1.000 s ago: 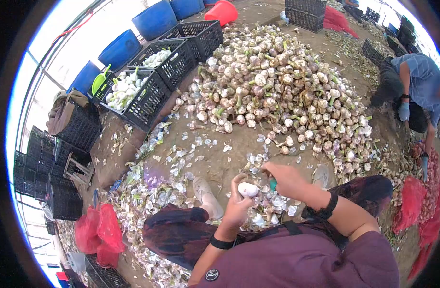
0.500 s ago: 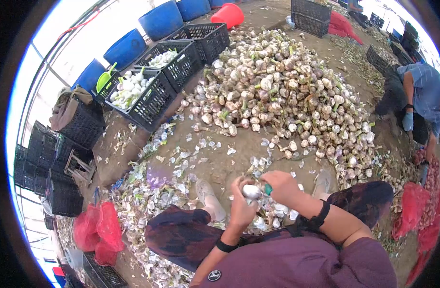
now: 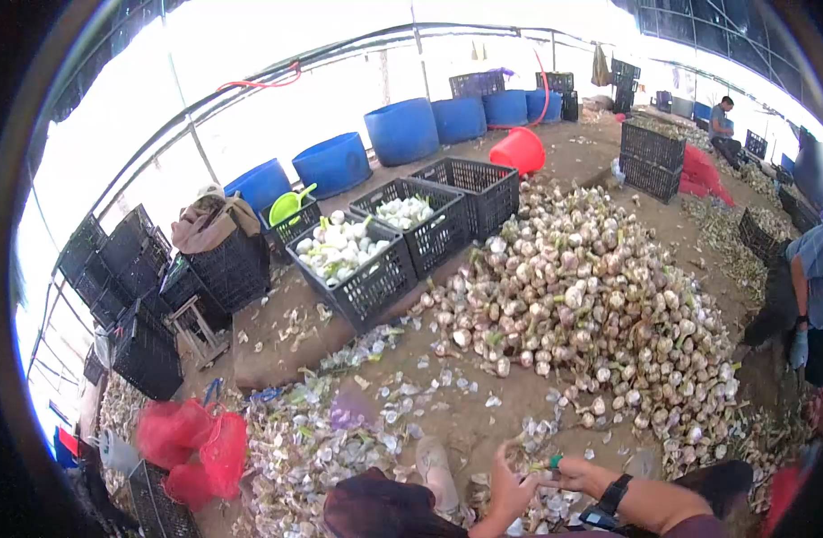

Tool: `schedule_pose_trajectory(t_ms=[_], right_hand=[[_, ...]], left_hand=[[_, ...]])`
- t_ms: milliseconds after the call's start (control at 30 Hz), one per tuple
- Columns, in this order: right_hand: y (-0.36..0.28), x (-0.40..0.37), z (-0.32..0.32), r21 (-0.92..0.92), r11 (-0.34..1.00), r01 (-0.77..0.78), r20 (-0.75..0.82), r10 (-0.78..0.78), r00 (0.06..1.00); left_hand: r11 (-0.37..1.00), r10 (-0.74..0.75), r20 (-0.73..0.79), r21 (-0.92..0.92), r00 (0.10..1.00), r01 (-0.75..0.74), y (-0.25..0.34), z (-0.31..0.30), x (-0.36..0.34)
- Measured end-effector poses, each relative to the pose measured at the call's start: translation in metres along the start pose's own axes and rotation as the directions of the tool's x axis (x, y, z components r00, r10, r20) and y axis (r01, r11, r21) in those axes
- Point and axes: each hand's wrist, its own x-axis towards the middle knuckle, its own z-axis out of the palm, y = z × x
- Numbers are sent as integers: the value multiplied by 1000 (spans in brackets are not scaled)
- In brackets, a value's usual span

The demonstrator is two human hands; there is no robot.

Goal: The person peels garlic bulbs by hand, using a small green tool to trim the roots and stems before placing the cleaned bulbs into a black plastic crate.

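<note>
My left hand [image 3: 512, 489] is low in the head view, fingers bent round a garlic bulb that they mostly hide. A pale stem end [image 3: 539, 467] shows between my two hands. My right hand [image 3: 580, 474] is closed, close against the left, with a small green piece [image 3: 555, 462] at its fingertips; whether this is a tool handle is too small to tell. Beyond them rises a big heap of unpeeled garlic bulbs [image 3: 600, 305]. Papery garlic skins [image 3: 313, 448] cover the ground beside my legs.
Black crates [image 3: 362, 300] hold peeled white garlic; one carries a lime-green scoop [image 3: 290, 206]. Blue tubs [image 3: 402, 132] and a red bucket [image 3: 519, 150] stand behind. Red net bags [image 3: 200, 448] lie at left. A co-worker [image 3: 815, 273] sits at right, another person [image 3: 722, 125] far back.
The camera has tilted up and to the left, so my hands appear lower and further right. The white bulb visible in my left hand before is now mostly hidden.
</note>
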Motion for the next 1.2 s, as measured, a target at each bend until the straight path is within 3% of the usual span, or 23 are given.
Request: schedule_pose_trajectory(t_ms=[67,100,133,167,200,233,267,300,333,400,433,500,533,567,600,633,667,767,833,900,1000,1133,1200], right_hand=[[-21,22,-12,-20,997,-76,-54,75,996],[-76,-8,33,-377,911,167,82,-147,986],[-132,-38,78,-745,530,405,222,-375,900],[-188,-68,123,-874,114,473,337,-560,757],[-214,-55,142,-668,390,634,328,-611,721],[-240,-42,161,-286,619,732,319,-659,682],[-266,-29,180,87,691,718,308,-704,640],[-271,-29,184,-495,270,826,476,-711,518],[-270,3,207,-284,646,709,244,-666,705],[-227,35,195,-551,212,807,370,-805,464],[-206,8,186,-567,429,703,387,-615,687],[-118,81,130,-675,266,688,446,-596,668],[-66,112,103,-740,159,653,451,-603,658],[-20,119,68,-753,161,638,451,-580,679],[19,139,35,-881,-6,472,443,-355,823],[45,128,7,-885,72,459,415,-324,850],[67,134,-27,-884,-10,467,455,-246,856],[37,95,-82,-971,236,27,-36,-260,965],[32,128,-141,-933,357,41,-153,-498,854],[-21,102,-136,-889,443,-113,-384,-590,710],[-33,143,-170,-881,451,-140,-414,-596,688],[-32,158,-175,-881,397,-258,-423,-414,806],[-30,148,-158,-719,694,-44,-253,-203,946]], left_hand=[[922,-178,-60,-360,982,145,15,-2,-1],[827,-274,-60,-525,960,204,20,0,-2],[707,-367,-31,-659,930,257,20,0,3],[736,-359,-44,-627,932,253,19,1,5],[763,-355,-56,-594,933,254,19,1,7],[787,-355,-67,-559,932,260,17,4,6],[844,-303,-90,-487,949,224,-25,15,5],[855,-296,-140,-481,945,197,-32,16,9],[864,-291,-173,-471,941,180,-33,15,13],[837,-318,-150,-509,936,203,-3,8,13],[796,-348,-110,-559,931,232,20,-1,15],[933,-332,-238,-228,913,280,-4,4,11],[873,-393,-182,-382,901,303,-4,8,9],[792,-443,-140,-524,886,313,-1,10,10],[695,-480,-106,-651,871,304,1,10,12],[728,-463,-106,-612,880,309,-4,12,14],[761,-442,-107,-570,890,309,-11,13,16],[802,-445,-85,-480,892,354,-16,22,25],[806,-460,-60,-446,886,389,-17,31,30],[808,-468,-38,-423,883,410,-19,40,31],[748,-555,21,-425,832,510,-21,50,34],[729,-574,76,-405,815,551,-34,57,31],[718,-599,99,-372,794,588,-32,57,29]])
